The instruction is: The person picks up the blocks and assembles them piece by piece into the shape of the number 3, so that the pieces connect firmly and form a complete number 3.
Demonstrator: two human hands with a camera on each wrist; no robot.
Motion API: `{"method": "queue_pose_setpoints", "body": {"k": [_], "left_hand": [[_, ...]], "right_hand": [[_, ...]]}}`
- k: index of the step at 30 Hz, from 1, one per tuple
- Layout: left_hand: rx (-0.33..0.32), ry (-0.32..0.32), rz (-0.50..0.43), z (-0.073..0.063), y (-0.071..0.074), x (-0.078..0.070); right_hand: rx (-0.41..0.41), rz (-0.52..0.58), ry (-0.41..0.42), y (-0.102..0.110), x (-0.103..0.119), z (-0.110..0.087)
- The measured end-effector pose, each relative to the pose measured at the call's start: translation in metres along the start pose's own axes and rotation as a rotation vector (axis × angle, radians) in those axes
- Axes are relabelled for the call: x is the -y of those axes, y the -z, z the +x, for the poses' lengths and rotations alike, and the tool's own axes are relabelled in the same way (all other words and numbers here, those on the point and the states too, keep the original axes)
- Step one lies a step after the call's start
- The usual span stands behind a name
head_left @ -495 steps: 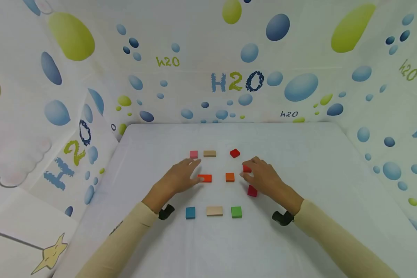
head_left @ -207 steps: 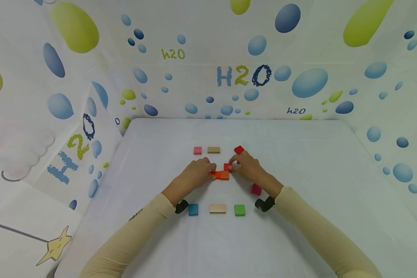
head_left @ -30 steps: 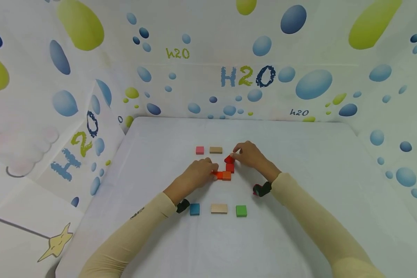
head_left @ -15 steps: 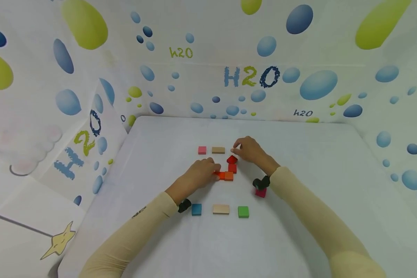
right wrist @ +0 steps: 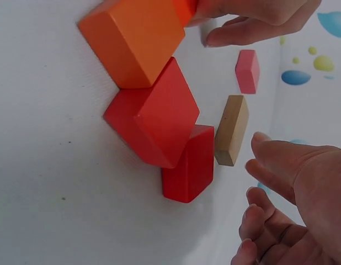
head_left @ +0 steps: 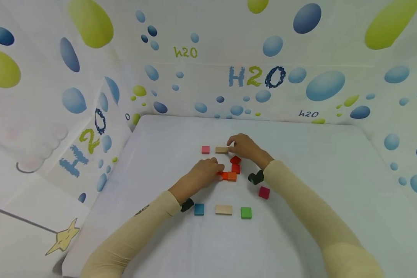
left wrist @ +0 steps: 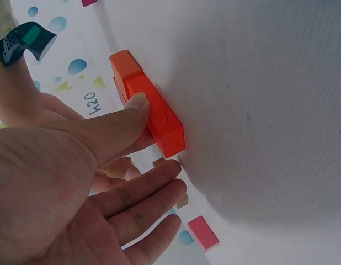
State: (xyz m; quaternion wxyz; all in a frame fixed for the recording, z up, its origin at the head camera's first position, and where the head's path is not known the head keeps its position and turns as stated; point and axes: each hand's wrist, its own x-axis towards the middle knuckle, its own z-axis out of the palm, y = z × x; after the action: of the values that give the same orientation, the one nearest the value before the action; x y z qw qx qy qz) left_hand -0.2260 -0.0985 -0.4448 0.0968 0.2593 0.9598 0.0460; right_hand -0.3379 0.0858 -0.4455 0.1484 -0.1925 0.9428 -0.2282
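My left hand (head_left: pixel 203 172) pinches a red-orange block (left wrist: pixel 162 121) between thumb and index finger, the other fingers held apart from it. Against its right end sits an orange block (head_left: pixel 232 177). A red block (right wrist: pixel 154 116) touches the orange one, and a second red block (head_left: pixel 235 160), turned at an angle, touches that one's far side; together they form a bent row. Beyond the row, my right hand (head_left: pixel 244 146) hovers at the right end of a tan block (right wrist: pixel 231 130), fingers loosely bent, with a small gap in the right wrist view.
Left of the far tan block lies a pink block (head_left: pixel 205 150). A crimson block (head_left: pixel 264 192) is under the right forearm's inner side. Nearer me stand a blue block (head_left: pixel 199 209), another tan block (head_left: pixel 224 210) and a green block (head_left: pixel 246 213) on the white table (head_left: pixel 194 247).
The blocks, scattered at first, came together into the bent row. Over the last second my right hand let go of the angled red block and moved to the far tan block. My left hand stayed.
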Motion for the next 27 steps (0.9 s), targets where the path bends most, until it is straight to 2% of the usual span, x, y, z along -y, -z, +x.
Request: {"method": "queue_pose_setpoints", "body": {"k": [6, 12, 20, 27], "left_hand": [[-0.007, -0.011, -0.004, -0.001, 0.001, 0.0], [0.001, 0.004, -0.009, -0.001, 0.0, 0.0], [-0.017, -0.017, 0.012, 0.0, -0.003, 0.002], [-0.012, -0.008, 0.012, 0.0, -0.002, 0.002]], "right_hand": [[0.009, 0.013, -0.017, -0.003, 0.004, 0.01], [0.027, -0.006, -0.002, -0.006, 0.007, 0.018], [0.07, -0.016, -0.036, -0.004, 0.012, 0.018], [0.09, -0.015, -0.049, -0.006, 0.008, 0.021]]}}
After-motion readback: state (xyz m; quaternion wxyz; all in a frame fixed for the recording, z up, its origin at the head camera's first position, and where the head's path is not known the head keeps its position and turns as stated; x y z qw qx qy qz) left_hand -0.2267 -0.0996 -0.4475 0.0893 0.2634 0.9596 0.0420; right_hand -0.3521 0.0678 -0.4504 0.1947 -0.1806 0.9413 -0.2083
